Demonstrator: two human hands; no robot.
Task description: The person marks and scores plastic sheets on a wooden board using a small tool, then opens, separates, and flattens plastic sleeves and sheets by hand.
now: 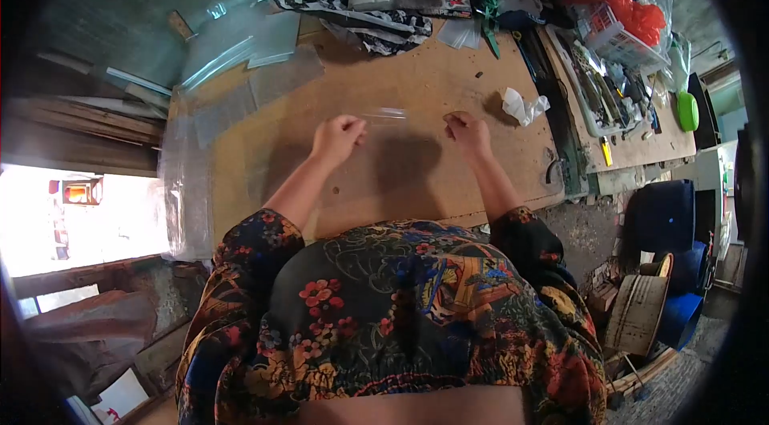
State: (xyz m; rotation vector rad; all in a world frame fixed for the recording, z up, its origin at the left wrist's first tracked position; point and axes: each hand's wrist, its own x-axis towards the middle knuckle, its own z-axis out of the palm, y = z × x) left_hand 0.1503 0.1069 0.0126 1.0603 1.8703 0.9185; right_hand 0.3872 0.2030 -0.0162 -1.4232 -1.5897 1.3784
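Observation:
My left hand (340, 139) is closed in a pinch above the middle of the wooden table (296, 128). Beside its fingertips, a piece of clear plastic film (388, 113) shows mostly as a bright glint, and the fingers appear to grip its edge. To the right, my right hand (471, 135) is also closed, thumb against the fingers. Whether the film reaches that hand, or what else it pinches, is too faint to tell. A crumpled white tissue (525, 107) lies to the right of my right hand.
Clear plastic sheets (276, 36) lie at the back left. A black-and-white patterned bag (376, 28) and green-handled scissors (490, 36) lie along the back. On the right stand a tray of tools (597, 92), a white basket (621, 32) and a yellow cutter (606, 151).

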